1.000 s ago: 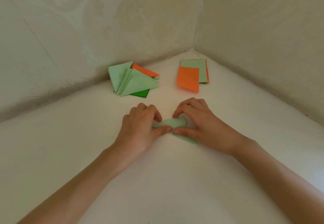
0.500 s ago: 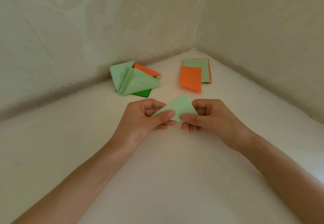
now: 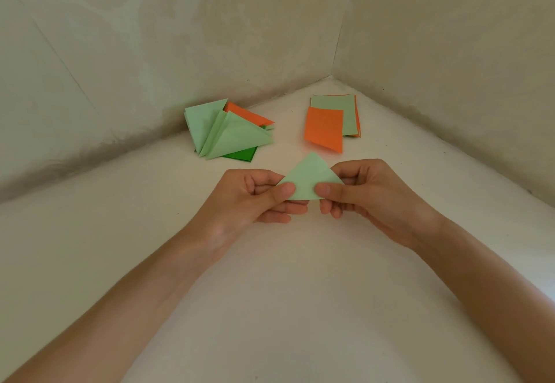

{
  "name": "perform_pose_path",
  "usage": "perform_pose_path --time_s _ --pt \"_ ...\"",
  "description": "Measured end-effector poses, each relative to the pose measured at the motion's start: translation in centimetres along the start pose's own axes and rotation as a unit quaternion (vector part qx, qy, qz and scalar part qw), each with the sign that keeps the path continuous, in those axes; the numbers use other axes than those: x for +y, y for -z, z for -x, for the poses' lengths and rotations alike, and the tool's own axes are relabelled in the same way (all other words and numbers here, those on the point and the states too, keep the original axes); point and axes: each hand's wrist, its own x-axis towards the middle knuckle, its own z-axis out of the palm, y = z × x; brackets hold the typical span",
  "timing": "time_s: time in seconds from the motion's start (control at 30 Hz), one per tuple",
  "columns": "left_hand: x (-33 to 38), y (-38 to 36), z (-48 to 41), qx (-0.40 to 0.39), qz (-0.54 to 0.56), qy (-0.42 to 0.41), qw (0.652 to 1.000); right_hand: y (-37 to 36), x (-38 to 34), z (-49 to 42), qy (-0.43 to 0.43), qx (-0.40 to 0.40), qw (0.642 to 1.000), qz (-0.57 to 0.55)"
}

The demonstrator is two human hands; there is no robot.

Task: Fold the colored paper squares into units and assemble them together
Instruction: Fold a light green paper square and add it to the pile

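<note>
Two pale, mottled walls (image 3: pixel 150 37) meet in a far corner (image 3: pixel 332 75). The white floor (image 3: pixel 270 307) shows small dark specks; light is soft.

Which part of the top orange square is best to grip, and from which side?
Probably its near edge, from the front. The orange square lies flat, shifted off the stack toward you, so that edge lies clear with nothing on it and a thumb could slip under. The left hand and right hand pinch the green triangle; free one first.

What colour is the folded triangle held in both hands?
Light green, plain. The triangle shows in the head view, pinched between the left hand and right hand.
</note>
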Motion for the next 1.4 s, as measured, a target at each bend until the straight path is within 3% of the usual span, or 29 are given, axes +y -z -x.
perform_pose_path --time_s 0.53,0.87,1.07,1.4 --pt "0.09 0.21 0.11 -0.073 -0.017 -0.003 0.997 0.54 -0.37 0.09 -0.008 -0.014 1.0 0.017" --pt "-0.3 0.35 0.02 -0.059 -0.031 0.0 0.998 0.48 -0.43 0.51 0.017 -0.049 0.996 0.079" --pt "-0.54 0.08 0.08 -0.065 -0.03 0.014 0.997 -0.05 -0.05 0.23 0.035 0.031 0.997 0.058" --pt "-0.41 0.25 -0.15 -0.022 -0.025 0.015 0.999 0.27 0.44 -0.09 0.041 0.058 0.996 0.053"
